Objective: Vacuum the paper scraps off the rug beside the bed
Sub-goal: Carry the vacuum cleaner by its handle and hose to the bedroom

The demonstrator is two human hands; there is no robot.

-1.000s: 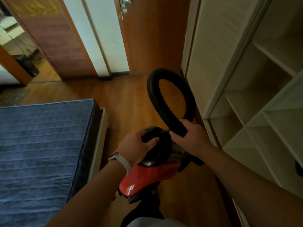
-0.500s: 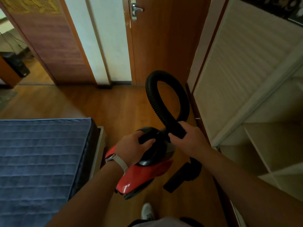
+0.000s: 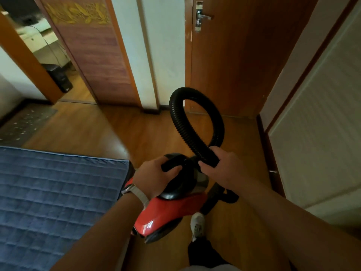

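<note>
1. Here, the left hand [image 3: 154, 178] sits on top of the red plastic canister vacuum cleaner [image 3: 172, 210] with the round black lid. Its fingers [image 3: 156, 161] are clenched round the black carrying handle [image 3: 172, 164].
2. The right hand [image 3: 220, 167] grasps the black ribbed flexible hose [image 3: 187, 124], with fingers [image 3: 224, 155] and thumb wrapped round it just above the vacuum's lid.
3. From that grip the hose rises in a tall loop and bends back down behind the right hand. A dark length of it shows below the right wrist, beside the red body.
4. The flat grey rug [image 3: 29, 122] lies on the brown wooden floor [image 3: 136, 133] at the far left, past the bed's far edge and well apart from the vacuum. Small pale paper scraps [image 3: 21, 123] are scattered over it.
5. The bed with the blue quilted mattress [image 3: 54, 192] fills the lower left, its near corner just beside the vacuum.
6. A white shoe [image 3: 197, 223] stands on the floor just right of the red body, with a dark trouser leg below it.
7. A pale-strapped watch [image 3: 136, 194] circles the left wrist.
8. Ahead stands a brown wooden door [image 3: 234, 65] with a metal lever handle, and a white slatted wardrobe door [image 3: 322, 124] lines the right side.
</note>
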